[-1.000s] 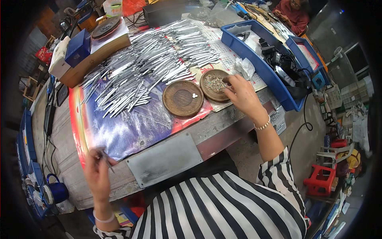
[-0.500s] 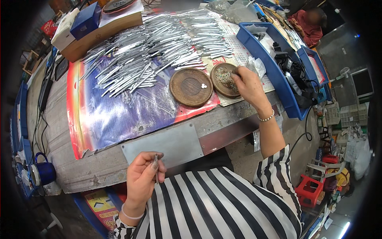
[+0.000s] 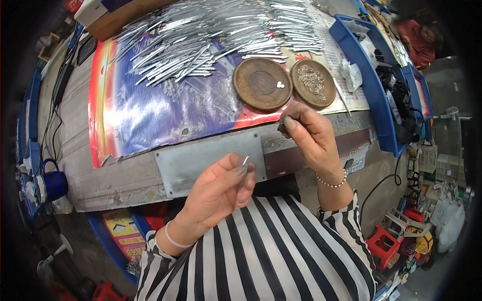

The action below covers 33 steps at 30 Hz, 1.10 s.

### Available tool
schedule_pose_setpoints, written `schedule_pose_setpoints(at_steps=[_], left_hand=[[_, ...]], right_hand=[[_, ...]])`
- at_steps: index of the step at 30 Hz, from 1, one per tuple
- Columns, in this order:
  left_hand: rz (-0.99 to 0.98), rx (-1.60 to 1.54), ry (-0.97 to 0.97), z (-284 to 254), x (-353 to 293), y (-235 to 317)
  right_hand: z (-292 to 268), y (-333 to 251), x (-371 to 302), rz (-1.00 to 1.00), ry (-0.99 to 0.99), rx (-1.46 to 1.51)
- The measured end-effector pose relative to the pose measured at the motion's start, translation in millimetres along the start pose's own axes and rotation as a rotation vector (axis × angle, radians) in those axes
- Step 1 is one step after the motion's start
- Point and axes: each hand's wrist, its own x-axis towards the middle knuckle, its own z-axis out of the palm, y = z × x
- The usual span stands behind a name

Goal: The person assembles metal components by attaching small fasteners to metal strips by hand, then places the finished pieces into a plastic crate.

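My left hand (image 3: 218,189), in front of the table edge, pinches a slim silver metal piece (image 3: 246,161) whose tip sticks up past the thumb. To its right and a little farther off, my right hand (image 3: 311,133) has thumb and fingers pressed together, their tips dark. Whatever they hold, if anything, is too small to make out. Just beyond that hand lies a round brown wooden dish (image 3: 328,100) full of tiny metal parts (image 3: 312,82). Left of it sits another round wooden dish (image 3: 251,90), with a few small white pieces (image 3: 280,85) on it.
Many silver metal rods (image 3: 186,60) lie heaped on a colourful sheet (image 3: 165,110). A grey metal plate (image 3: 206,163) is fixed at the near edge. Blue bins (image 3: 361,80) line the right side; a blue mug (image 3: 52,183) stands left. Another person (image 3: 419,42) sits far right.
My right hand has drawn back from the dish of tiny parts toward my left hand. My left hand has risen and moved right, keeping the metal piece. The view has also shifted.
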Motion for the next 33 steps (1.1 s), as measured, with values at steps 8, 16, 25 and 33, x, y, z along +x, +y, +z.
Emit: schedule_pose_setpoints(at_steps=[8, 16, 25, 33], left_hand=[[0.029, -0.075, -0.057, -3, 2, -3], [0.027, -0.071, -0.026, -4, 0, -5], [0.012, -0.116, -0.006, -4, 2, -6], [0.258, 0.164, 0.095, -3, -3, -12]], right_hand=[[34, -7, -11, -0.206, -0.092, -0.17], [46, -3, -13, -0.277, -0.072, -0.232], [49, -1, -14, -0.33, -0.057, -0.338], [50, -8, -18, -0.31, -0.055, -0.409]])
